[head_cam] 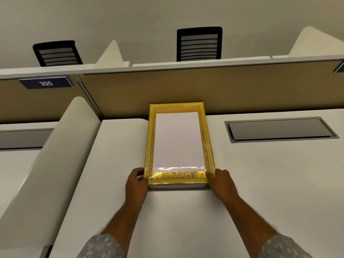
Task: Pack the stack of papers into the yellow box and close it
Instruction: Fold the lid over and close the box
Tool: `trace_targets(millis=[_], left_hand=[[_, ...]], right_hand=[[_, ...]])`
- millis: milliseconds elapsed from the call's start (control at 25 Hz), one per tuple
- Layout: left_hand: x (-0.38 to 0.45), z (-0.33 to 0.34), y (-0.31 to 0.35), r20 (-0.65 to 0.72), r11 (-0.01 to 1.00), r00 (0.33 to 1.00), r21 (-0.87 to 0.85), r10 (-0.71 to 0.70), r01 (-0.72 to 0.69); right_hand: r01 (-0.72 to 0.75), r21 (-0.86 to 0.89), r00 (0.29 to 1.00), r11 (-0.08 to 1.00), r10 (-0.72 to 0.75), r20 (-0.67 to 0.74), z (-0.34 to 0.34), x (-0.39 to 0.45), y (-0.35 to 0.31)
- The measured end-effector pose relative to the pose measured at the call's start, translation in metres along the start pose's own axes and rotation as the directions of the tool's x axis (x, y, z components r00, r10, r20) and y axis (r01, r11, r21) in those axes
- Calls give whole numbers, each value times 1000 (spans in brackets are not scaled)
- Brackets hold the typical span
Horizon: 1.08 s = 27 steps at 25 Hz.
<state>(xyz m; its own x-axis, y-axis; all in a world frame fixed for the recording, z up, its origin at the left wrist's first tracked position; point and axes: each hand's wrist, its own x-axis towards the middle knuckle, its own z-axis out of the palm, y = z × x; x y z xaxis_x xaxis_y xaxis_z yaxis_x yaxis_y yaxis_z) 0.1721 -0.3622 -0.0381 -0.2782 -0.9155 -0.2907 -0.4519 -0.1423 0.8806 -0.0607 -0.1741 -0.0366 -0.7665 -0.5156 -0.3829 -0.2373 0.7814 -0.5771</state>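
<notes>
Box (151, 146) hides paper stack's sides.

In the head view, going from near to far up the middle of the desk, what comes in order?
Left hand and right hand together → yellow box with the papers showing → tan partition → black chair.

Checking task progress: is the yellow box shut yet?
Looks shut: lid sits flat over the base, white paper showing through its window. Both hands, left and right, grip the near corners.
</notes>
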Motion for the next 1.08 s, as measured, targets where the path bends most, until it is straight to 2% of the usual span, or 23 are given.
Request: trace_targets(millis=[240, 440, 680, 800, 880, 1000, 1080], left_hand=[[4, 7, -6, 66, 1000, 998, 14, 10, -11], [17, 2, -5, 102, 991, 995, 136, -10, -4], [31, 7, -9, 73, 985, 997, 172, -31, 18], [56, 17, 5, 32, 935, 990, 326, 137, -140], [85, 30, 28, 109, 856, 960, 434, 259, -280], [136, 55, 62, 248, 723, 913, 557, 325, -409], [165, 69, 79, 273, 687, 911, 599, 308, -411]], right_hand=[[59, 59, 997, 997, -56, -58, 11, 0, 8], [45, 39, 999, 998, -46, 14, 3, 9, 14], [14, 55, 1000, 998, -14, 12, 1, 19, 9], [92, 78, 990, 993, -83, -118, -9, 46, -22], [212, 57, 966, 976, -200, -165, -15, 76, -48], [317, -141, 942, 938, -329, -71, -21, 130, -84], [322, -229, 942, 919, -334, -15, -23, 160, -98]])
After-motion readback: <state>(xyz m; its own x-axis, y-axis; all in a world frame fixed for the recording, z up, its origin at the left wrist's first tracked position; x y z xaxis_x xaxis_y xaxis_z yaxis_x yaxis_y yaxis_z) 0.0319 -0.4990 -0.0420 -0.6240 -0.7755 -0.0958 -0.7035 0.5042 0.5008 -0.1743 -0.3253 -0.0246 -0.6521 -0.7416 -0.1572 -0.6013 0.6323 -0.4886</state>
